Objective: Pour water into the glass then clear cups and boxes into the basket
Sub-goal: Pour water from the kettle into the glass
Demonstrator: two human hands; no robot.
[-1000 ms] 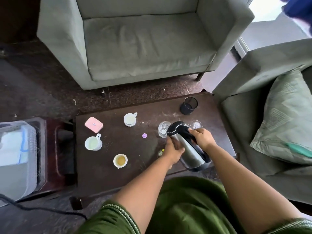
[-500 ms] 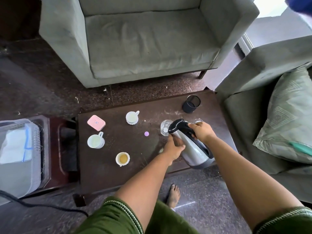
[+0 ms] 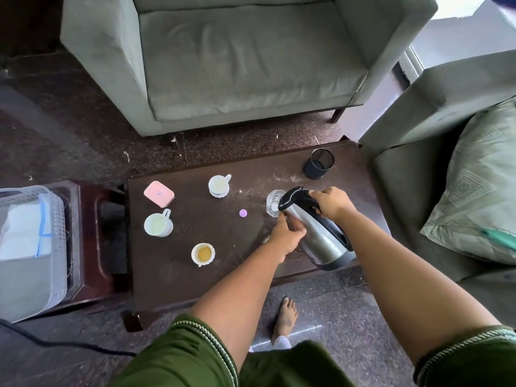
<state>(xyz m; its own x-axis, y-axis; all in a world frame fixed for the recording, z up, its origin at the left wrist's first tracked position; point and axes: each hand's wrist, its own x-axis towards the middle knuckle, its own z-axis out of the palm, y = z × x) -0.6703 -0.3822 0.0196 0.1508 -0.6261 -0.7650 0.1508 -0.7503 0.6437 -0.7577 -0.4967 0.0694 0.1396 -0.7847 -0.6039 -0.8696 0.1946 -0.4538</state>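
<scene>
Tipped further now than a second ago, the kettle has its black lid and spout down over the glass, and its base has swung up toward you off the table. Your right hand is wrapped round the black handle; your left hand cups the steel wall just below the spout, fingers curled against it. Keep that left palm steadying and let the right wrist do the tilting, slowly (the glass is narrow and clear, so the level is hard to read from up here). Whether water is running yet, I cannot tell. The kettle is smooth brushed metal, slippery if wet. Further out wait three white ceramic cups: one with tea, two pale ones, plus a rounded pink box. The perforated plastic basket sits well off to your left.
</scene>
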